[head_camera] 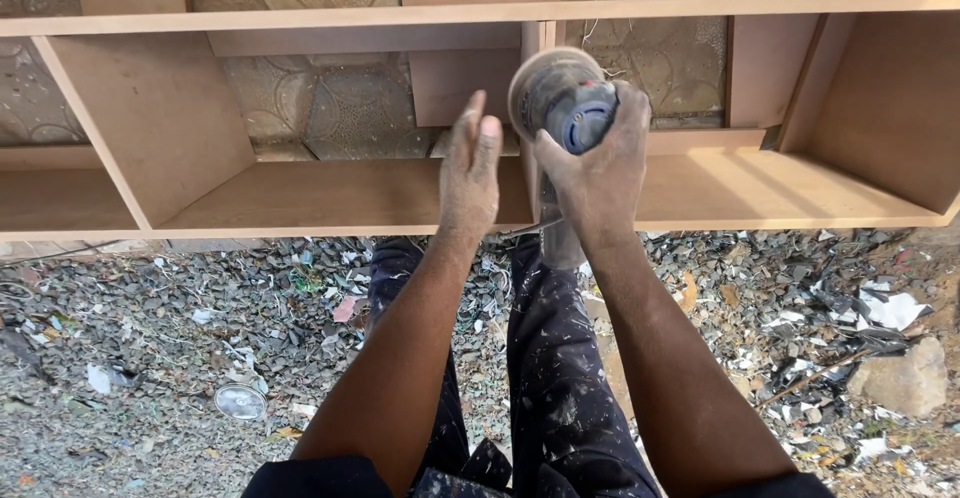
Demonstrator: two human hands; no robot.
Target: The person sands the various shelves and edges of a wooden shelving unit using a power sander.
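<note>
head view, looking down past two bare forearms at a wooden shelf unit (330,196) that stands on debris-strewn ground (150,328). the right hand (598,173) has its grip clamped around the body of a dusty angle grinder (565,108), whose round sanding disc is up against the upright divider (535,68) near the middle of the unit. the grinder's long axis runs roughly up and down, its tail dropping below the hand past the front edge of the bottom board. the left hand (470,173) is just beside it, to the left, fingers straight and together, grip apart and holding nothing, blurred a little, close to the same divider. so the right hand is the one on the tool, and the left is near but not touching it. paint-flecked dark trousers (560,378) show below, and a small round lid (240,401) lies in the rubble at lower left.
</note>
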